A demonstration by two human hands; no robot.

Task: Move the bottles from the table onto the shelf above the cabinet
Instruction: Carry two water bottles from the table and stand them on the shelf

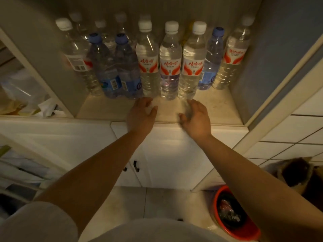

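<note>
Several water bottles stand upright in rows on the shelf [215, 109] above the white cabinet [174, 154]. Three red-labelled bottles with white caps form the front middle: one [148, 62], one [170, 62] and one [193, 62]. Blue-capped bottles [106, 67] stand left of them, and more bottles fill the back row. My left hand [140, 116] hovers open just in front of the left red-labelled bottle, holding nothing. My right hand [197, 119] is open too, just below the right red-labelled bottle, fingers apart. Neither hand touches a bottle.
Shelf side walls close in at left [52, 70] and right [262, 70]. Cabinet doors with dark handles [136, 165] are below. A red bin [232, 213] with a dark bag sits on the floor at right, next to a brown box [297, 173]. Cluttered shelving stands at far left.
</note>
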